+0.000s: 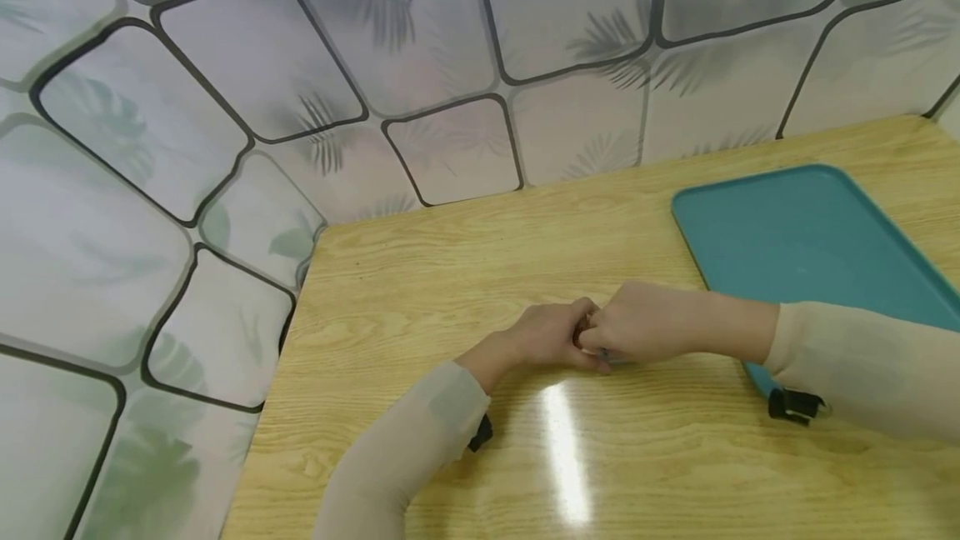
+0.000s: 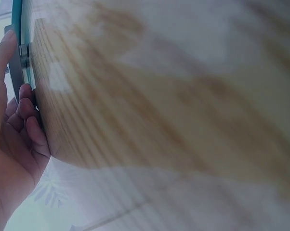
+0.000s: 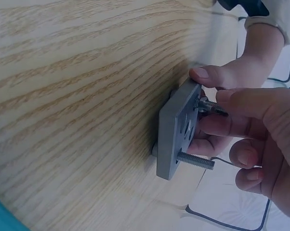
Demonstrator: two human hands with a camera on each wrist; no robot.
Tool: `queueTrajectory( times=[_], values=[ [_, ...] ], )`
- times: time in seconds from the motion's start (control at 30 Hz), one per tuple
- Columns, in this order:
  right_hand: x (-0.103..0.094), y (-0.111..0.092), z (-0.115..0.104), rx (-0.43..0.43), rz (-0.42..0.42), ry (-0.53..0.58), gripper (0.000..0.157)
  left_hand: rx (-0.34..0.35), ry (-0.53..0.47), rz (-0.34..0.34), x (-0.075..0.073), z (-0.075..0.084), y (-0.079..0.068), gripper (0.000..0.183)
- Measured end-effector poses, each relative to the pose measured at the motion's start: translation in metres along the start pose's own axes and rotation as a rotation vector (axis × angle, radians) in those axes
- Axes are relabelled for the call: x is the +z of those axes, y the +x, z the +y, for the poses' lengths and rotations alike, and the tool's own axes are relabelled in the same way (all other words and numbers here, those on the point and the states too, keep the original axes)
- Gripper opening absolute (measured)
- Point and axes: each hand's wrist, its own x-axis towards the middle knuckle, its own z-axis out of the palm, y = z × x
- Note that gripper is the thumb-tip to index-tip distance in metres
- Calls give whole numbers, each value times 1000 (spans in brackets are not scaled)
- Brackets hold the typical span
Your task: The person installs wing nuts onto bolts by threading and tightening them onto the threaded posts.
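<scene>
In the right wrist view, a grey rectangular plate (image 3: pixel 171 132) stands on edge just over the wooden table. A bare threaded bolt (image 3: pixel 197 160) sticks out of its lower part. From the plate's upper part comes a second bolt (image 3: pixel 211 107), with small metal hardware around it that is partly hidden. My left hand (image 1: pixel 547 333) grips the plate by its edge, thumb on top and fingers behind. With thumb and finger my right hand (image 1: pixel 645 322) pinches at the upper bolt. Its other fingers are curled. In the head view, the hands mostly cover the plate.
A teal tray (image 1: pixel 787 232) lies on the right side of the wooden table (image 1: pixel 420 273), beneath the right forearm. A patterned wall (image 1: pixel 570 123) borders the table's back, and patterned covering continues on the left. Each wrist carries a dark strapped-on device.
</scene>
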Motion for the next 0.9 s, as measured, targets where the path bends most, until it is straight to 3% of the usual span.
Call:
queueTrajectory(
  times=[0.2,0.4,0.53,0.6,0.73,0.83,0.9],
  values=[
    [1,0,1,49,-12,66,21,9,16,18,2,-1,1,52],
    [2,-2,-2,191,-101,-33,41,20,23,27,2,-1,2,58],
    [-1,-4,1,229,-138,-41,40,22,21,23,3,-2,2,58],
    [-3,-4,4,190,-82,-25,32,19,20,17,2,-2,2,53],
    [-3,-3,7,19,35,-83,13,11,8,10,1,-1,1,45],
    [1,-1,7,-79,40,-182,14,7,5,9,1,-1,0,45],
    [3,-1,6,-89,25,-192,15,6,7,7,2,-1,1,46]
  ],
)
